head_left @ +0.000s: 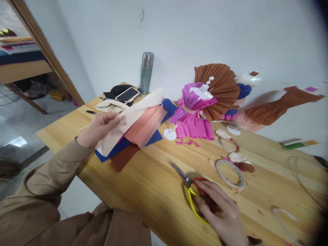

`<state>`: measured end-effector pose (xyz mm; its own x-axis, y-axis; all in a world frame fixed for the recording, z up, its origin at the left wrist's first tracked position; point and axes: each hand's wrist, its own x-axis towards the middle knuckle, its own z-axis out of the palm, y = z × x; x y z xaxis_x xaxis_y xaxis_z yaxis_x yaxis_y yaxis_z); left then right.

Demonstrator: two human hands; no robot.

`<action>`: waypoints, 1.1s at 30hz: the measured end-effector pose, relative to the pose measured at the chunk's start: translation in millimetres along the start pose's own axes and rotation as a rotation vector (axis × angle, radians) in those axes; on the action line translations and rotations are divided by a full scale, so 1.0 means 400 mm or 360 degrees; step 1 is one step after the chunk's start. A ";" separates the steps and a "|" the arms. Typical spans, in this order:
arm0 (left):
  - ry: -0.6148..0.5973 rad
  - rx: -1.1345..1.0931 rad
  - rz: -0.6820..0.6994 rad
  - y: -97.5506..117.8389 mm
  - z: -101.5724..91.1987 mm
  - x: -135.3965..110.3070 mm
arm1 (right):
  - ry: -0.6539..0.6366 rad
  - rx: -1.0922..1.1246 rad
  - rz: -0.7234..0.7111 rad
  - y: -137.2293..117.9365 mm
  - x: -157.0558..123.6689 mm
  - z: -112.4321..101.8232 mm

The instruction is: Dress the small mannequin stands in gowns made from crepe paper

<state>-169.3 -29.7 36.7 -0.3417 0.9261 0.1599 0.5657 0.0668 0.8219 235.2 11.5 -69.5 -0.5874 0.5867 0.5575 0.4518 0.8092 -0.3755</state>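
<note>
My left hand is closed on the edge of a cream sheet of crepe paper, lifting it at a slant. Beneath it lie a salmon-pink sheet, a blue sheet and a brown sheet, overlapping on the wooden table. At the near side, my right hand has its fingers on the handles of a pair of scissors, one red and one yellow. The blades look closed and point up and left, away from the cream sheet.
Small mannequins in a purple-pink paper dress and a brown paper dress stand along the wall. Tape rolls and paper scraps lie to the right. A thermos, a phone and a pen occupy the back left.
</note>
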 end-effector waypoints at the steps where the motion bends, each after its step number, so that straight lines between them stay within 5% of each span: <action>1: -0.0165 -0.0064 0.0014 0.004 0.005 -0.009 | 0.0000 0.0000 -0.0003 0.000 0.000 0.000; 6: -0.0874 -0.0082 0.0065 0.008 0.039 -0.037 | -0.0002 -0.0017 -0.0023 0.003 0.001 0.001; 9: -0.0609 0.0143 0.0026 -0.017 0.045 -0.015 | -0.0001 -0.0005 -0.0019 0.003 0.000 0.000; 12: -0.0206 0.0912 -0.0012 -0.063 0.032 0.028 | 0.0016 0.0001 -0.0003 0.003 -0.002 0.001; 16: -0.0391 0.1398 -0.0075 -0.116 0.013 0.065 | -0.0007 0.0023 0.0000 0.003 -0.003 0.001; 24: -0.0587 0.0870 -0.0185 -0.110 0.002 0.079 | 0.0015 0.0021 0.0012 0.002 0.000 0.005; 29: -0.0222 0.0653 -0.0202 -0.107 0.017 0.071 | 0.0023 0.0049 0.0055 0.004 -0.002 0.005; 33: -0.0204 -0.0056 -0.0459 -0.084 0.043 0.037 | 0.0050 0.0051 0.0105 0.006 0.000 0.003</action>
<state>-180.7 -11.8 2.1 -0.3855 0.9103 -0.1506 0.4321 0.3224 0.8422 235.4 13.2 -71.4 -0.5356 0.6377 0.5535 0.4666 0.7698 -0.4355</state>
